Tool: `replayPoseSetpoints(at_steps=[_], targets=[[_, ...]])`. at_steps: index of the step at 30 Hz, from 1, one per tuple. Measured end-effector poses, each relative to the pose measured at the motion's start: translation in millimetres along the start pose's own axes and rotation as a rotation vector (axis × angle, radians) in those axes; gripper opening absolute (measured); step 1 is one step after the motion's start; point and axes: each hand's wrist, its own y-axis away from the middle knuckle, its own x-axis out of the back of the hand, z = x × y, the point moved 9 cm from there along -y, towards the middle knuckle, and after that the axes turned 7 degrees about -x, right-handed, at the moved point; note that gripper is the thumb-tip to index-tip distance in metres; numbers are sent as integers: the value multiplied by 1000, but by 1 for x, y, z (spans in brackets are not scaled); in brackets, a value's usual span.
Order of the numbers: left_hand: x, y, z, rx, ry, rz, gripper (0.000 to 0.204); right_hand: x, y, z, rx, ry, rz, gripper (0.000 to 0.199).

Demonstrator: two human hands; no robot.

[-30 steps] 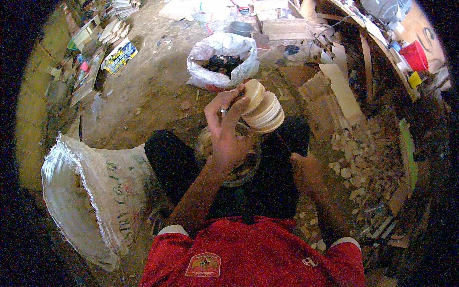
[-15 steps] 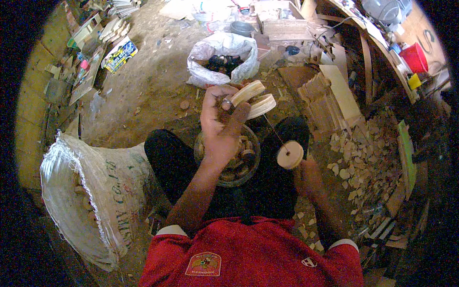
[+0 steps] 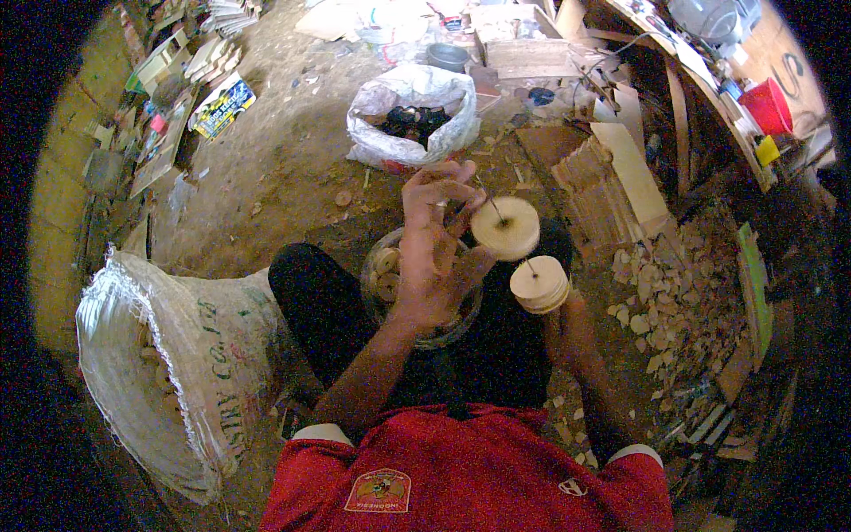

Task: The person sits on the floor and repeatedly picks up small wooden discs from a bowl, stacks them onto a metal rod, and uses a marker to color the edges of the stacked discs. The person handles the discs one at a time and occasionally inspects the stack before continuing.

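Observation:
A round pale wooden disc (image 3: 516,232) with a dark centre hole sits on a thin rod (image 3: 481,184). My left hand (image 3: 434,235) has the disc's left edge between thumb and fingers, its fingertips close to the rod's upper end. Lower on the same rod is a short stack of wooden discs (image 3: 539,285). Below that stack my right hand (image 3: 572,324) is closed on the rod's lower part, its grip largely hidden. Under my left forearm, between my legs, a clear round tub (image 3: 366,282) holds several wooden rings or discs.
A white sack (image 3: 363,137) with dark pieces stands ahead. At my left lies a large woven sack (image 3: 213,355) with wooden pieces inside. Wood chips (image 3: 678,310) are heaped at my right beside stacked boards (image 3: 589,199). A red bucket (image 3: 767,106) is at far right.
My left hand has moved slightly right and down and turned, and the disc it holds now faces up on the rod. The stack above my right hand looks thicker.

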Motion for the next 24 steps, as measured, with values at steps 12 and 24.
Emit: replayPoseSetpoints(at_steps=[12,24], targets=[[-74,-38,9,-83,-294,-413,17,93,33,1,-242,244,34,32],[-93,-48,6,-157,-309,-525,24,139,39,0,-33,155,286,37]])
